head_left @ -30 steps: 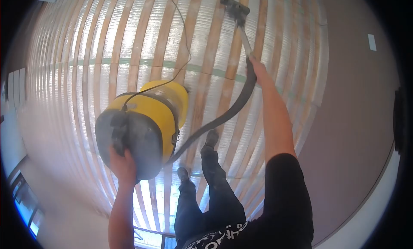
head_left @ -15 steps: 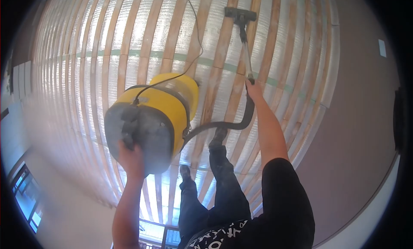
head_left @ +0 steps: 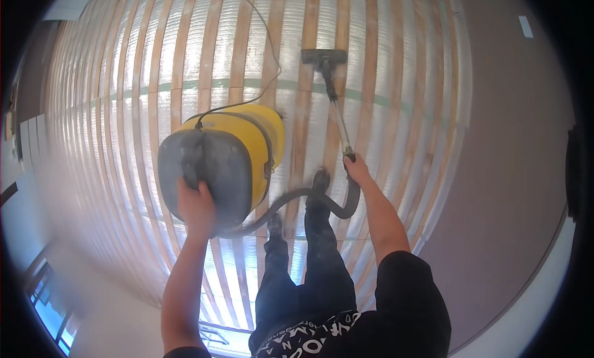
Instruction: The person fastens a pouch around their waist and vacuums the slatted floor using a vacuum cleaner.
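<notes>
My left hand (head_left: pixel 197 204) is wrapped round the dark handle on the lid of a yellow and grey vacuum cleaner (head_left: pixel 242 149), which hangs tilted in front of me. My right hand (head_left: pixel 357 168) grips the vacuum wand (head_left: pixel 339 123) at its lower end, where the black hose (head_left: pixel 291 199) joins it. At the wand's far end, the wide black floor nozzle (head_left: pixel 324 57) rests across the wooden strips. The hose curves from the vacuum's side, passing in front of my legs.
Wooden battens (head_left: pixel 239 46) run in rows over silvery foil sheeting (head_left: pixel 213 52), crossed by green tape (head_left: pixel 288 85). A thin power cord (head_left: pixel 277 61) trails away from the vacuum. A brown wall (head_left: pixel 507 154) stands on the right. My shoes (head_left: pixel 320 180) are on the strips.
My right hand has drawn the wand and nozzle back toward me and slightly left. The hose now bends lower. The vacuum has shifted slightly, still held by my left hand.
</notes>
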A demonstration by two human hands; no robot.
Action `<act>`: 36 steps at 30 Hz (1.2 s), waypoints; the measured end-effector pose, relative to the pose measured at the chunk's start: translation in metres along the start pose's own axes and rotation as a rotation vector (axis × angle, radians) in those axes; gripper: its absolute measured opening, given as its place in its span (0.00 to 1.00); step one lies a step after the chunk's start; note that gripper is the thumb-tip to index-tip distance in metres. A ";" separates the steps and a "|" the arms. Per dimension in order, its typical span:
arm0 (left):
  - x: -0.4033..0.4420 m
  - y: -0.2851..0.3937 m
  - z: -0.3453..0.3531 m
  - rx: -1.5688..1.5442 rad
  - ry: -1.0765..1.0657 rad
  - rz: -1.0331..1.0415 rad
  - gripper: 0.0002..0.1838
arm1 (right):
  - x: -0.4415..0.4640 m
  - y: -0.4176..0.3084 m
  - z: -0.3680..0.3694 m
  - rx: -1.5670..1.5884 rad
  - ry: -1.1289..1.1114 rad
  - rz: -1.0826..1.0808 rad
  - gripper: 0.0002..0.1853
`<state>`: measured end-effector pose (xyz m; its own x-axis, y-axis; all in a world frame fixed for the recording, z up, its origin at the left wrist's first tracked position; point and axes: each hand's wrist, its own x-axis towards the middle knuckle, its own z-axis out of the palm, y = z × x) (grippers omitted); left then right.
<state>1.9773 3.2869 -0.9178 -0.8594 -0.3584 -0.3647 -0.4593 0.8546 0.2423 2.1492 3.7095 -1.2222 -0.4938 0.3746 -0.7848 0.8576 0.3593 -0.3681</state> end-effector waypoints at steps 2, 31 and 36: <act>0.001 -0.005 0.003 0.019 0.028 0.031 0.29 | -0.015 0.024 0.015 0.025 -0.016 0.025 0.40; 0.001 -0.006 0.000 0.035 0.020 0.036 0.28 | -0.256 0.137 -0.014 0.451 -0.299 0.430 0.25; 0.007 -0.011 0.002 0.037 0.008 0.026 0.27 | -0.265 0.049 -0.083 0.675 -0.232 0.389 0.22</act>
<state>1.9771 3.2756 -0.9251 -0.8726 -0.3388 -0.3519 -0.4285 0.8767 0.2184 2.3103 3.6984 -0.9909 -0.1636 0.1527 -0.9746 0.9002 -0.3810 -0.2108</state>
